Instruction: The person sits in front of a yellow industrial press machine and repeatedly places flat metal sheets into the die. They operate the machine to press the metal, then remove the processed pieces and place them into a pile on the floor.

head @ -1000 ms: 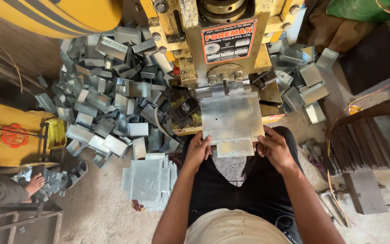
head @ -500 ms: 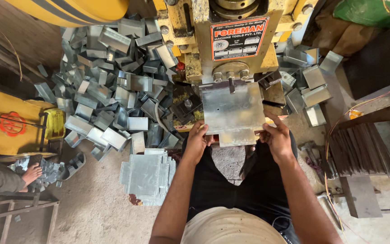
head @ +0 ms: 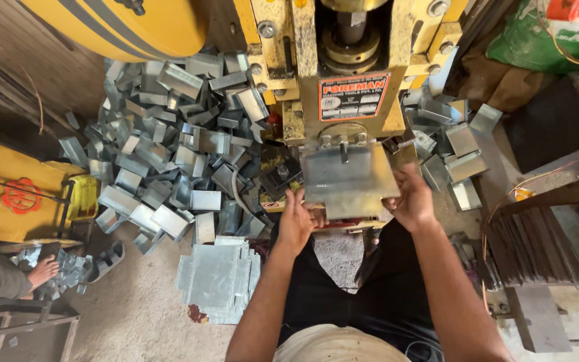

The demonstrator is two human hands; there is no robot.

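A flat galvanized metal sheet (head: 350, 179) lies under the head of a yellow press machine (head: 346, 60). My left hand (head: 297, 222) grips the sheet's near left edge. My right hand (head: 411, 198) holds its right edge, a little higher up. Both of my forearms reach forward from my lap. The sheet's far edge sits under the press tooling, and the die below it is hidden.
A big heap of bent metal boxes (head: 169, 154) covers the floor to the left. A stack of flat cut sheets (head: 217, 276) lies by my left knee. More bent boxes (head: 460, 144) lie to the right. Another person's foot (head: 41, 271) shows at far left.
The view has closed in on the press. Both hands have moved up along the sheet's edges, and the sheet has slid farther under the press head.
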